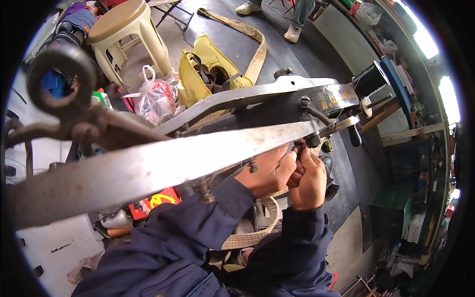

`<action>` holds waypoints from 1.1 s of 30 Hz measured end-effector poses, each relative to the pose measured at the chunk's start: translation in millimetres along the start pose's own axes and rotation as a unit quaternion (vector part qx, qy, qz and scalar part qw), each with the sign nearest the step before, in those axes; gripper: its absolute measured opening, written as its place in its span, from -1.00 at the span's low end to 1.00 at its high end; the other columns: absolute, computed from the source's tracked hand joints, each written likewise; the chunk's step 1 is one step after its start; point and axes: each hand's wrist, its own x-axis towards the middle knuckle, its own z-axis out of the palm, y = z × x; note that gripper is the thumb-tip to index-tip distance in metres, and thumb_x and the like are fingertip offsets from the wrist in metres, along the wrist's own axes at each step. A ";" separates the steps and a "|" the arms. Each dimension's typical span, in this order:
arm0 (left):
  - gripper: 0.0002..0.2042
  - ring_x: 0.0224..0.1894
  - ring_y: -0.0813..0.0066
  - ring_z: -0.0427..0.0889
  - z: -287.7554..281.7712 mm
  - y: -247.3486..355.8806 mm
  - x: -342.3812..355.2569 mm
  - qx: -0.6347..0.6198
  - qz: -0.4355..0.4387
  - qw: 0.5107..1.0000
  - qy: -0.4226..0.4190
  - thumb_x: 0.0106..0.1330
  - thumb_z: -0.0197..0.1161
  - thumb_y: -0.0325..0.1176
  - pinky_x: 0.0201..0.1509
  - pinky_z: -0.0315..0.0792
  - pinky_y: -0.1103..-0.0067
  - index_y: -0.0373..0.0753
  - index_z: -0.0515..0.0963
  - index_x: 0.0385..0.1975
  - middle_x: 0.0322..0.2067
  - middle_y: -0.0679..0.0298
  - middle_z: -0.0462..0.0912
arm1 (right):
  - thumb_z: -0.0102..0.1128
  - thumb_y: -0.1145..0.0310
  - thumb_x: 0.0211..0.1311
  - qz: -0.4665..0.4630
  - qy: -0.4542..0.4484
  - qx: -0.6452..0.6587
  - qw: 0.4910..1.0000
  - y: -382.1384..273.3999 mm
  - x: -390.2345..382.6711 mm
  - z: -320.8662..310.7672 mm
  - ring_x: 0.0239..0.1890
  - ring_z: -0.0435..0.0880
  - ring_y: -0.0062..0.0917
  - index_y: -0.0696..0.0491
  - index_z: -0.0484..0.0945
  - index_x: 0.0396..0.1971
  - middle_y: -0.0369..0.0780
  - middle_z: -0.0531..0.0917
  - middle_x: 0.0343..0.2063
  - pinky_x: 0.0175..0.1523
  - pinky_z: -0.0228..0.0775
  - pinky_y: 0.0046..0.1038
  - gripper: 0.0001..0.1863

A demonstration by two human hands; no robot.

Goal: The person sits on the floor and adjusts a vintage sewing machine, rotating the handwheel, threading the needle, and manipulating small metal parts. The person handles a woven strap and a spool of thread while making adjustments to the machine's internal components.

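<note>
A metal machine with a long, bright steel arm [213, 148] stretches across the view in front of me. At its right end sit bolts, a curved lever and a small crank with a black handle [355, 135]. A spool of black thread [371, 81] is mounted beyond that end. Just under the tip of the arm, my left hand [269, 171] and my right hand [310, 180] meet, both closed with fingertips pinched together. Between them is something small and dark, mostly hidden by the fingers, which I cannot make out.
Behind the machine stand a beige plastic stool [118, 22], a yellow bag [190, 74] holding brown shoes and a white plastic bag [154, 99]. A woven strap [257, 54] curls over the floor. Another person's shoe [293, 33] shows at the top. Shelves [415, 131] line the right.
</note>
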 end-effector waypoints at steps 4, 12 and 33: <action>-0.60 -0.03 0.19 0.64 1.5 0.9 2.0 0.039 0.032 0.999 0.019 0.36 -0.11 -0.40 0.13 0.46 0.39 -0.35 0.48 0.13 -0.07 0.01 0.64 | -0.01 0.20 0.60 -0.023 0.011 -0.020 0.999 4.7 2.4 -0.8 -0.71 0.11 -0.83 0.09 0.55 -0.29 -0.51 0.30 -0.66 -0.62 -0.10 -0.64 -0.69; -0.59 0.07 0.22 0.59 -2.8 8.8 2.8 -0.044 -0.010 0.999 -0.029 0.35 -0.12 -0.46 0.23 0.41 0.43 -0.34 0.44 0.17 0.05 0.02 0.59 | 0.04 0.14 0.58 0.040 -0.056 0.041 0.997 -0.8 1.0 -16.3 -0.70 0.09 -0.81 0.12 0.57 -0.25 -0.51 0.22 -0.66 -0.60 -0.16 -0.66 -0.66; -0.57 0.10 0.39 0.59 1.6 4.9 3.2 -0.060 0.005 0.998 -0.003 0.32 -0.11 -0.60 0.17 0.43 0.52 -0.27 0.46 0.17 0.31 0.05 0.43 | 0.16 0.23 0.51 0.000 -0.046 0.011 0.999 0.3 -4.9 -16.3 -0.72 -0.03 -0.89 0.10 0.60 -0.23 -0.59 0.13 -0.70 -0.63 -0.23 -0.67 -0.77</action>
